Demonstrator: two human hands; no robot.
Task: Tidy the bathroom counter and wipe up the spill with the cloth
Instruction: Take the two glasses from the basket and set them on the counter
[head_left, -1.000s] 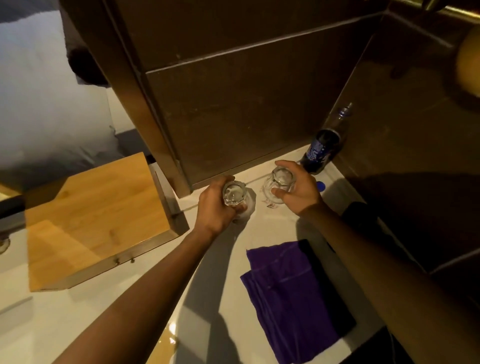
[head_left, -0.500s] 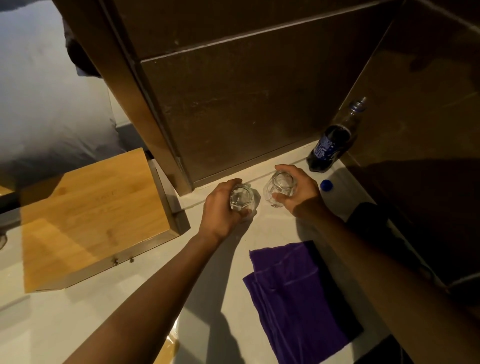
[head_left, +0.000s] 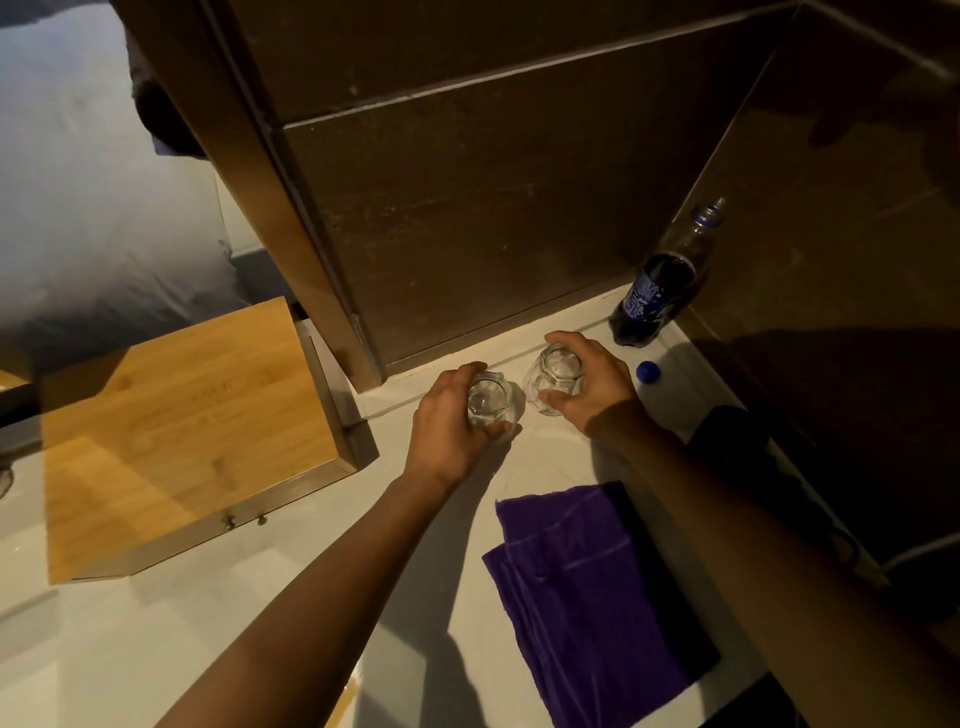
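Left hand (head_left: 447, 426) and right hand (head_left: 597, 387) each wrapped a glass tumbler (head_left: 485, 402); best set both upright by the far wall, off the purple cloth (head_left: 587, 592).

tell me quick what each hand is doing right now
Left hand: closed around the left glass.
Right hand: closed around the right glass.
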